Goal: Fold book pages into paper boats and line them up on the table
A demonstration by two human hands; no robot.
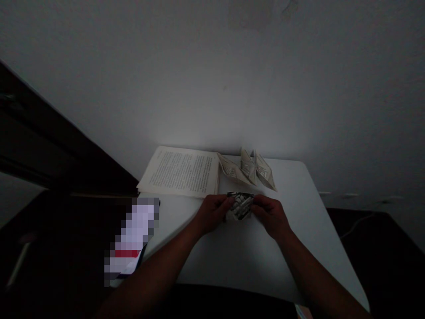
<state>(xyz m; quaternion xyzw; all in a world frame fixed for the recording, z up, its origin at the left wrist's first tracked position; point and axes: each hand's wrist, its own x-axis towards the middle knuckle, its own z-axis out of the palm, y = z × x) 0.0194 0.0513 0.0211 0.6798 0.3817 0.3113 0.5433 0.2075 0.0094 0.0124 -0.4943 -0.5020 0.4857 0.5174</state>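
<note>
Dim light dulls the white table (239,261). Over its middle, the left hand (212,212) and right hand (271,215) pinch a folded paper (241,206), its ends covered, pattern unclear. Beyond, paper boats (248,167) overlap; at left, a phone (136,235) is pixelated.

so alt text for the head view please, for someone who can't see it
A person's left hand and right hand hold a small folded paper over a white table. Beyond it are three folded paper shapes, with printed pages to their left; a blurred, lit screen is at the table's left edge.
</note>
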